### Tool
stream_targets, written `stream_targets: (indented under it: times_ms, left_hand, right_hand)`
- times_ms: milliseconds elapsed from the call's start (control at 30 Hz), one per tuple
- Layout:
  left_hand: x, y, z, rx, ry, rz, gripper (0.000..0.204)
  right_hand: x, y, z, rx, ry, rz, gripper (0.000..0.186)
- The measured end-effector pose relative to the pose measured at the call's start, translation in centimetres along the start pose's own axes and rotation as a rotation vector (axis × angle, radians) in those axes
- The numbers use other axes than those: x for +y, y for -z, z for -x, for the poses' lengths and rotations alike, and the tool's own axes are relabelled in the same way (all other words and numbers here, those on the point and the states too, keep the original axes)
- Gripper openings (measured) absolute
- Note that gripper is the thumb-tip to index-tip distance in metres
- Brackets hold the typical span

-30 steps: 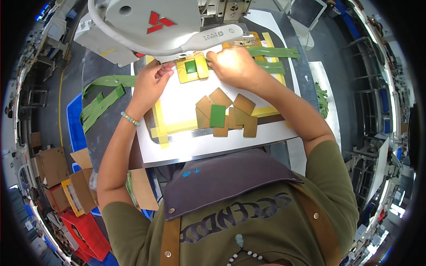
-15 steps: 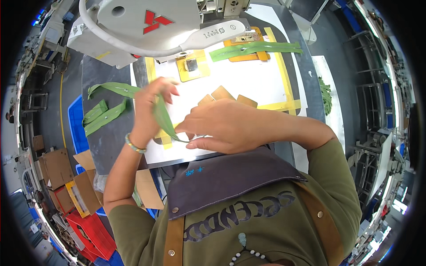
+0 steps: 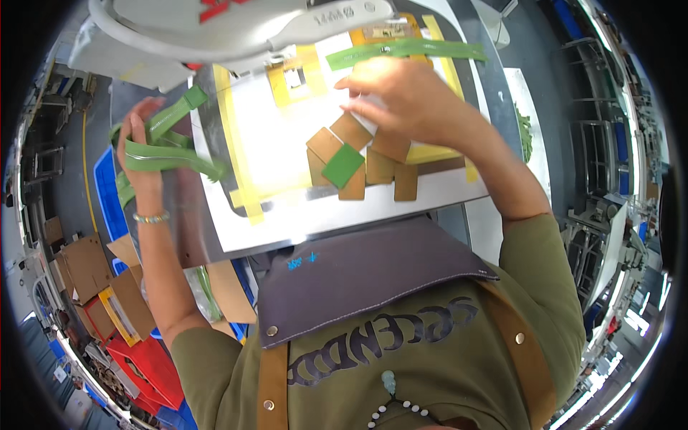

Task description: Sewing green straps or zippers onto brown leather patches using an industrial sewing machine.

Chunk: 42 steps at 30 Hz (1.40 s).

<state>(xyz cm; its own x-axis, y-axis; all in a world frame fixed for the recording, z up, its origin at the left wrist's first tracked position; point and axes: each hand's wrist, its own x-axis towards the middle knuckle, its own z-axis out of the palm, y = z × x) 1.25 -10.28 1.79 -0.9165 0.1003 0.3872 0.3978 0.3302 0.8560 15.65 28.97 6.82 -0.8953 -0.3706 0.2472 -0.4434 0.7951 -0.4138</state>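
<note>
At the table's left side, my left hand (image 3: 143, 147) is closed on a green zipper strip (image 3: 175, 160), which bends across the hand with its loose end blurred. More green zipper strips (image 3: 175, 115) lie beside and under that hand. My right hand (image 3: 405, 93) is over the white work plate, thumb and forefinger apart, with nothing visible between them. Below it several brown patches (image 3: 351, 132) overlap in a loose cluster, and a green square piece (image 3: 343, 165) rests on them. Just beyond the right hand, another green zipper strip (image 3: 451, 49) lies across a yellow fixture (image 3: 408, 27).
A white machine head (image 3: 236, 32) with a thick cable overhangs the far side. A yellow frame (image 3: 309, 84) with a square opening lies under it. Left of the table are a blue bin (image 3: 106, 190) and cardboard boxes (image 3: 86, 265). Green strips (image 3: 523, 125) lie at the right.
My left hand has moved left with the zipper strip, to the other strips. My right hand has moved up and away, uncovering the brown patches and the green piece. The view has shifted slightly.
</note>
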Motion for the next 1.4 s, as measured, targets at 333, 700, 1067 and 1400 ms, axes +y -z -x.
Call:
stream_targets:
  times_ms: [333,700,1067,1400]
  left_hand:
    - [-17.0,17.2,-2.1,0.219,0.102,-0.705,0.035]
    - [2.2,-0.8,3.7,0.068,-0.499,-0.495,0.031]
    - [8.1,-10.3,10.0,-0.834,-0.462,-0.256,0.089]
    - [7.1,-10.8,9.7,-0.870,-0.514,-0.322,0.072]
  right_hand:
    - [0.9,1.7,3.8,-0.145,-0.027,-0.052,0.026]
    - [0.1,-2.2,4.1,-0.270,-0.027,-0.018,0.023]
    - [-2.1,1.2,6.4,-0.510,-0.152,-0.036,0.051]
    - [-1.5,-3.8,4.3,-0.211,0.003,-0.337,0.037]
